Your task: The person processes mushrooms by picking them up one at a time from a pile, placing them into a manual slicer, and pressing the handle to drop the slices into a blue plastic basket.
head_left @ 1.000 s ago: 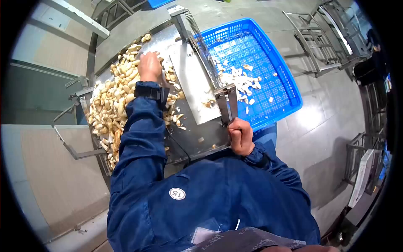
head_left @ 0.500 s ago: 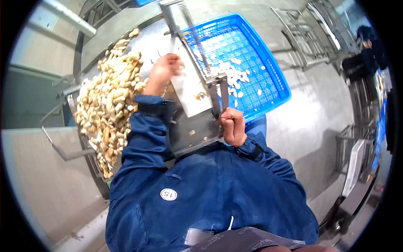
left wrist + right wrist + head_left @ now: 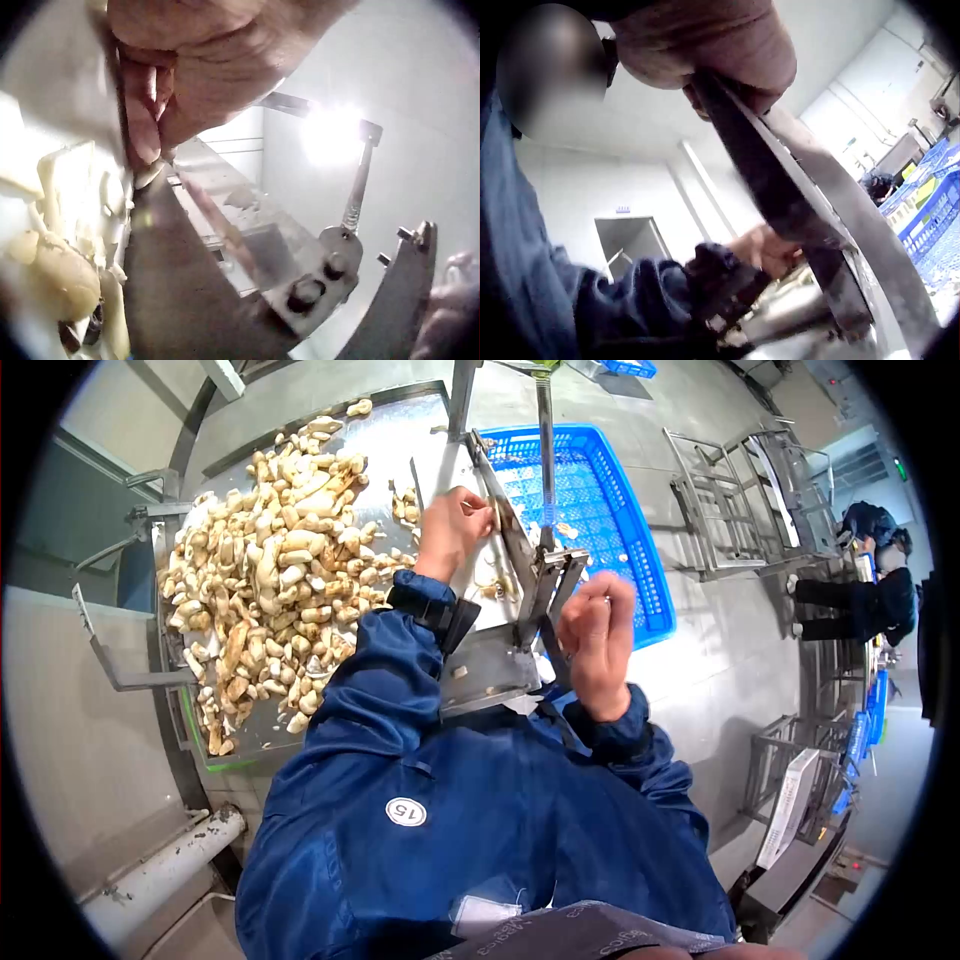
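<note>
My left hand [image 3: 455, 532] is over the white board [image 3: 494, 585] beside the cutter's metal bar. In the left wrist view, the thumb and finger of that hand [image 3: 217, 67] pinch a small pale piece [image 3: 150, 174] at the metal edge. Curled round the end of the lever [image 3: 562, 600] is my right hand [image 3: 600, 645]; in the right wrist view this hand [image 3: 712, 45] grips the dark metal lever [image 3: 761, 161], raised above the cutter's base. Pale, mushroom-like pieces [image 3: 290, 565] lie heaped left of the left hand.
A blue perforated crate [image 3: 655, 585] with white slices stands right of the cutter. The metal tray [image 3: 400, 420] carries the heap. Metal racks [image 3: 735, 510] are at the right, and another person [image 3: 880, 595] stands beyond them. A bent metal frame [image 3: 120, 680] juts out at the left.
My left hand has moved right, from the heap to the board beside the cutter's bar. The lever has risen with my right hand on it. The head view has shifted.
</note>
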Tool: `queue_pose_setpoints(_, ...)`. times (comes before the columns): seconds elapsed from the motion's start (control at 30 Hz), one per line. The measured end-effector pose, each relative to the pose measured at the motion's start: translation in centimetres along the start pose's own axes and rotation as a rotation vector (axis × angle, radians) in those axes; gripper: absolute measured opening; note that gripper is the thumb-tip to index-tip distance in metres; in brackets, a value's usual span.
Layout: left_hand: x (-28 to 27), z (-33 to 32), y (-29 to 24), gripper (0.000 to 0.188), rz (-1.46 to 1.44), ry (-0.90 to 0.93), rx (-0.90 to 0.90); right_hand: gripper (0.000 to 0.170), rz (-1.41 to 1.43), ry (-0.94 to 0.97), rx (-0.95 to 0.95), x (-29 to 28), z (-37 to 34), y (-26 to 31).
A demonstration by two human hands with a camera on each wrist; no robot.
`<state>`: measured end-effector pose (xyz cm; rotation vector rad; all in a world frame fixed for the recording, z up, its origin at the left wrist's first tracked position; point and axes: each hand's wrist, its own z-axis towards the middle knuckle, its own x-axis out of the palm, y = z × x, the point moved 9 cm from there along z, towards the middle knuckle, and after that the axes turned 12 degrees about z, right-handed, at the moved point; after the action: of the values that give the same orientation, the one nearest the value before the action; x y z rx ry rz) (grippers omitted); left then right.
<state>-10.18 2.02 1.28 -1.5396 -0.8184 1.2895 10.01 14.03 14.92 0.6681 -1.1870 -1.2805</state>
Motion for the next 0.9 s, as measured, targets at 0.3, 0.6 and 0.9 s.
queue_pose_setpoints(0.3,-0.5,-0.2,-1.3,0.012,0.04,-0.056,0.065,0.024,-0.044,-0.018,-0.163,-2.7,-5.6,-6.3)
queue_pose_setpoints(0.6,-0.6,0.0,-1.9,0.012,0.132,-0.032,0.05,0.023,-0.009,-0.087,-0.119,-1.9,-3.8,-4.3)
queue_pose_setpoints(0.9,0.1,0.5,-1.1,0.017,0.175,-0.007,0.071,0.02,0.033,-0.04,-0.06,-1.7,-3.4,-4.1)
